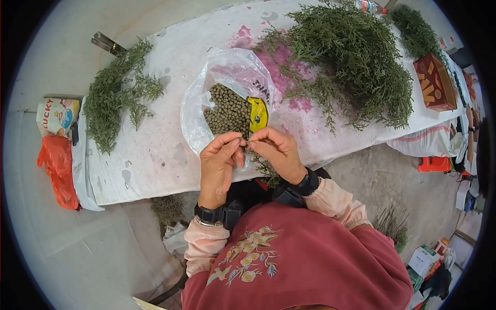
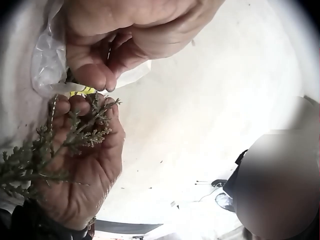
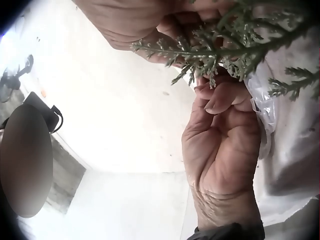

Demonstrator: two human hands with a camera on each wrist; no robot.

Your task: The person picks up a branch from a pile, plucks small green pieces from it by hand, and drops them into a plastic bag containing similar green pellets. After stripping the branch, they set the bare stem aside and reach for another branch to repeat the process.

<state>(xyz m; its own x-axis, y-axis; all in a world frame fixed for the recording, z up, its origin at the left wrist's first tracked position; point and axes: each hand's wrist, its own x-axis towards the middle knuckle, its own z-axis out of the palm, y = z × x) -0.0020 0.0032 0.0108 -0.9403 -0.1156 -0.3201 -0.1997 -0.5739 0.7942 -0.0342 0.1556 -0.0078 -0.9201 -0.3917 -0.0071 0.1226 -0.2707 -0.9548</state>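
Both hands meet close in front of a clear plastic bag [image 1: 192,116] of small round brown-green pellets [image 1: 227,108]. My right hand [image 1: 281,155] holds a green conifer sprig [image 3: 240,52], whose foliage hangs below the fingers and crosses the palm in the left wrist view. Thumb and forefinger of my left hand [image 1: 219,163] pinch together at the sprig's tip, right against the right fingertips. Something small sits between them; I cannot tell what it is. A yellow-and-black packet [image 1: 258,112] lies in the bag just beyond the fingers.
A large heap of conifer branches [image 1: 351,62] lies on the pink-stained white table cover [image 1: 165,139], right of the bag. More branches [image 1: 116,95] lie at the left. A red-brown box [image 1: 435,82] stands at the right edge; a red plastic bag [image 1: 58,170] hangs at the left.
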